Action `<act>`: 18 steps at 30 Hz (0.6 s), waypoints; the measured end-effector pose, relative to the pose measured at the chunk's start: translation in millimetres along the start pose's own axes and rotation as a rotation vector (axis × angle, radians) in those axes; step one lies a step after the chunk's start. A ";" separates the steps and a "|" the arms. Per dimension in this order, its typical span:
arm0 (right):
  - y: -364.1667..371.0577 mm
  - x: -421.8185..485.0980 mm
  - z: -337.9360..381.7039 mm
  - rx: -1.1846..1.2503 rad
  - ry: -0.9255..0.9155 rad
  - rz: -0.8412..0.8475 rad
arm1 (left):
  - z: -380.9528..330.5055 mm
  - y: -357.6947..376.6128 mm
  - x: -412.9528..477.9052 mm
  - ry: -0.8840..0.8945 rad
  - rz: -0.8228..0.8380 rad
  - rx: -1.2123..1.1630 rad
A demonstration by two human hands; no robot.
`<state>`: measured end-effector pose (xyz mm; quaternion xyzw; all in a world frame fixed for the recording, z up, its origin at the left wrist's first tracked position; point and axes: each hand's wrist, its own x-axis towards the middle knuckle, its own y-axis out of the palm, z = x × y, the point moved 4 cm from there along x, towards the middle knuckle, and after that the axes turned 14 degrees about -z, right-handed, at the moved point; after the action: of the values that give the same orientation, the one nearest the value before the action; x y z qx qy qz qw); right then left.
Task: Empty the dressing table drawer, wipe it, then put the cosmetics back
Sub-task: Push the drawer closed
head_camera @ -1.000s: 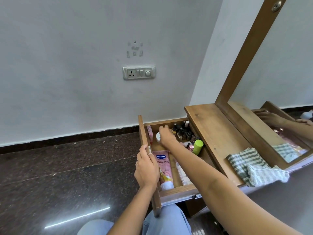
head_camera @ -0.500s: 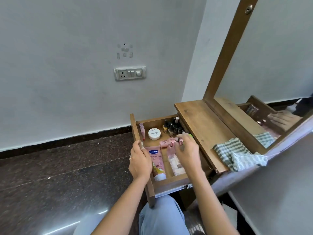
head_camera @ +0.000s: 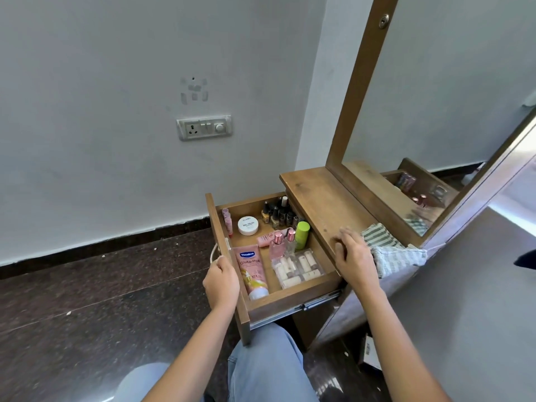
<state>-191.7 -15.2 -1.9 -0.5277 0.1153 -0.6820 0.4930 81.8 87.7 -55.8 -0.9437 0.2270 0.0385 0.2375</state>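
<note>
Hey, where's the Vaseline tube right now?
In the head view, the Vaseline tube lies flat in the open drawer, near its left side, between the left hand gripping the drawer handle and the clear case of small white tubes.

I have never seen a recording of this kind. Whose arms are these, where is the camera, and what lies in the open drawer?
No machine is here: a person wears one wide-angle camera on the head, so you look down along their own arms. The left hand grips the front of the open wooden drawer. The right hand rests on the edge of the wooden table top and holds nothing. In the drawer lie a pink Vaseline tube, a round white jar, dark nail polish bottles, a green cylindrical bottle and a clear plastic box of small pale pieces. A green-and-white striped cloth lies on the table top, close to the wood-framed mirror.
</note>
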 end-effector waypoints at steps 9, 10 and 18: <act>1.5 -2.4 4.3 -0.023 -0.013 -0.028 | -5.2 2.6 3.4 -0.020 0.054 0.018; 1.5 -2.5 5.0 -0.025 -0.016 -0.029 | -5.3 3.9 3.8 -0.022 0.065 0.018; 2.2 -2.9 4.9 -0.012 -0.041 -0.041 | -13.2 17.7 -3.1 -0.037 0.137 -0.002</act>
<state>-186.6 -12.2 -3.2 -0.5470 0.0983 -0.6802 0.4779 70.6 68.9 -51.2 -0.9253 0.2866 0.0724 0.2374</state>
